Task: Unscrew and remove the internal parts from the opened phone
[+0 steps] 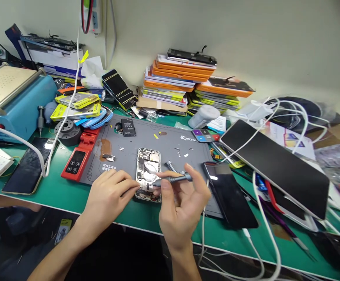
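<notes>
An opened phone (150,166) lies on the grey work mat (123,160), its inner parts and a round white coil area showing. My left hand (108,201) is closed, with thumb and fingertips together at the phone's lower left edge. Between the fingers of my right hand (184,203) is a grey screwdriver (174,179), nearly level, its tip end over the phone's lower half. A second grey screwdriver (170,166) lies just behind it. Farther back on the mat is a black battery (128,127). A small metal part (109,157) lies left of the phone.
A red control unit (77,160) edges the mat at left. To the right lie a dark phone (231,195), a large black-screened tablet (275,168) and white cables (265,218). Orange boxes (181,70) are stacked by the wall. A blue machine (20,105) stands far left.
</notes>
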A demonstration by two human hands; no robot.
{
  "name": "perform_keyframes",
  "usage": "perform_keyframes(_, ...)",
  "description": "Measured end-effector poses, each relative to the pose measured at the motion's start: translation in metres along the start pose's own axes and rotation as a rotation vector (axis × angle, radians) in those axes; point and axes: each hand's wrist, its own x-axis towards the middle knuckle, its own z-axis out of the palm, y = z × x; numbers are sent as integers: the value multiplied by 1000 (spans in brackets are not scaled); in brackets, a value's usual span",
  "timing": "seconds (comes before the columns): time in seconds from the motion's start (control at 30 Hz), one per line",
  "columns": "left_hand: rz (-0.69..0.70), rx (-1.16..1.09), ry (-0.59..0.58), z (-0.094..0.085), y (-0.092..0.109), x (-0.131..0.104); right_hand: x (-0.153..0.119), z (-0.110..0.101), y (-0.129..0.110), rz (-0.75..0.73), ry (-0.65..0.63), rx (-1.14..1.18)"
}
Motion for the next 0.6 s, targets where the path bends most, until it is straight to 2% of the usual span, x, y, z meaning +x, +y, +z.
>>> perform_keyframes(0.1, 48, 82, -7, -2, 5, -3, 0, 0, 0, 12, 15, -10)
perform_keyframes(0.23, 85, 176, -134, -7, 9, -2, 1, -2, 0, -20, -10, -31)
perform_keyframes(0.47, -44, 49, -254, -10, 4, 7, 1, -2, 1, -97, -8, -20)
perform_keyframes(0.6, -71, 49, -295, -19, -4, 21, 3, -2, -1, -119, 22, 7)
